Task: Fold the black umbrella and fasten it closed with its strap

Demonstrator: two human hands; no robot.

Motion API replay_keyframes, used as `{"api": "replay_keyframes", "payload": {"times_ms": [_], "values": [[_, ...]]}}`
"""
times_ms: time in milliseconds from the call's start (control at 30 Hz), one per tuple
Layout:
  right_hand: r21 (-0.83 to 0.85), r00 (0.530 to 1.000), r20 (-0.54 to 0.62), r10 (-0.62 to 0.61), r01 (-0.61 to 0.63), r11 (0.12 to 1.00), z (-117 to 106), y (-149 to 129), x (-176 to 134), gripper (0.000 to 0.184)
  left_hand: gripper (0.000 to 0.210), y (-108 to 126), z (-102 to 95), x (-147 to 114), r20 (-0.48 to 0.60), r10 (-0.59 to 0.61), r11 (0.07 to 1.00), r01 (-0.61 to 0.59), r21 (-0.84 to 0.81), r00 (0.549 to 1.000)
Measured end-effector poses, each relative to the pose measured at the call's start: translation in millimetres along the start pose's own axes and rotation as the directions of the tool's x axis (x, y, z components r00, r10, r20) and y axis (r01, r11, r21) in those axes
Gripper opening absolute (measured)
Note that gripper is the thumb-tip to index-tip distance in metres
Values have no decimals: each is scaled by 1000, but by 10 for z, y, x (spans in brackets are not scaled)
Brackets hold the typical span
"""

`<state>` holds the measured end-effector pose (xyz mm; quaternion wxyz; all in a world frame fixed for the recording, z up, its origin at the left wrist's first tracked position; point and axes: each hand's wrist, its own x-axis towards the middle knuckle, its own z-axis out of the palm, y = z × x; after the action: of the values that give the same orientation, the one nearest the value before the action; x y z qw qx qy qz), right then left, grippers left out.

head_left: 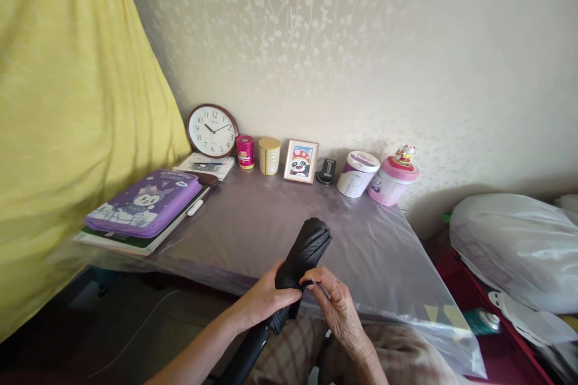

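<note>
A folded black umbrella (303, 249) slants across my lap, its top end over the table's front edge and its handle (246, 355) toward me at the lower left. My left hand (266, 298) is wrapped round the folded cloth near its middle. With thumb and forefinger, my right hand (332, 298) pinches a short black strap (307, 284) at the umbrella's right side. The strap's far end is hidden behind the cloth and my fingers.
A plastic-covered table (253, 222) lies before me. Along the wall stand a clock (212, 130), canisters (270, 156), a framed panda picture (301, 161) and tubs (358, 174). A purple case (144, 203) rests on books at left, by a yellow curtain (76, 102). White bags (515, 246) sit right.
</note>
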<state>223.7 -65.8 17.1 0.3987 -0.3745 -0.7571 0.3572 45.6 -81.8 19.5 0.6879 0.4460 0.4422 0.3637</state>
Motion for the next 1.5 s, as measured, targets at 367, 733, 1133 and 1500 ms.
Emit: {"api": "replay_keyframes", "payload": {"times_ms": [367, 733, 1133, 1500], "values": [[-84, 997, 37, -66, 69, 994, 54, -2, 30, 20, 46, -8, 16, -40, -26, 62, 992, -58, 109, 998], [-144, 992, -124, -4, -14, 989, 192, 11, 52, 5, 45, -109, 20, -20, -73, 86, 978, -70, 194, 994], [-242, 953, -288, -89, 17, 970, 178, 32, 54, 14, 50, -64, 16, -62, -18, -158, 985, 156, -71, 987], [-127, 856, -505, 112, -202, 971, 223, 274, 207, 58, 56, 38, 130, -102, -15, -151, 987, 150, -65, 988]]}}
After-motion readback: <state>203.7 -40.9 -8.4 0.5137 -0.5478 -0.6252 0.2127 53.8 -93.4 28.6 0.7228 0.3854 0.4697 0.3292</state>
